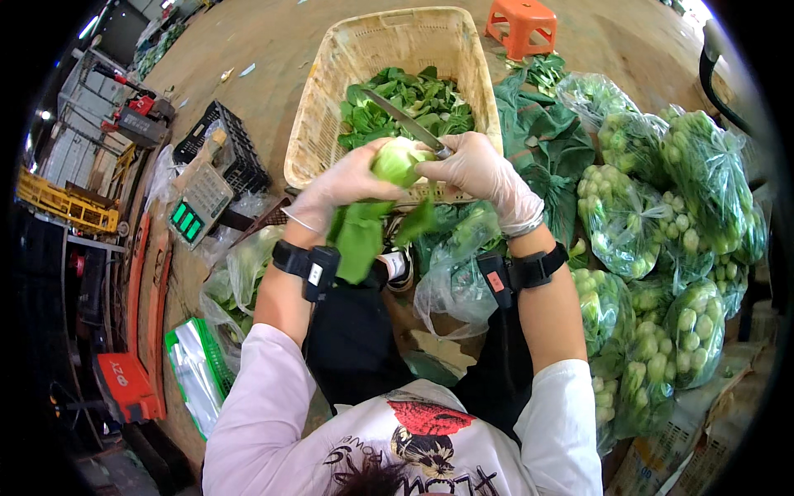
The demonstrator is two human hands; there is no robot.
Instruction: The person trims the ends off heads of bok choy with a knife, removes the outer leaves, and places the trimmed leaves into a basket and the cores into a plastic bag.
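Note:
My left hand (pixel 349 177), in a thin translucent glove, is closed around a head of bok choy (pixel 395 162). The pale base points up and its green leaves hang down below the hand. My right hand (pixel 478 172), gloved the same way, grips a knife (pixel 407 121) by its handle. The blade slants up and left over the crate, and the right thumb is against the bok choy's base. Directly beyond both hands is a cream plastic crate (pixel 311 116), with loose green leaves (pixel 405 103) inside it.
Several clear bags of bok choy (pixel 620 215) are piled at my right. Dark green sacking (pixel 546 140) lies beside the crate, near an orange stool (pixel 522 26). At my left are a scale (pixel 201 202), a black crate (pixel 223 149), a green basket (pixel 219 364) and a red pallet jack (pixel 128 387).

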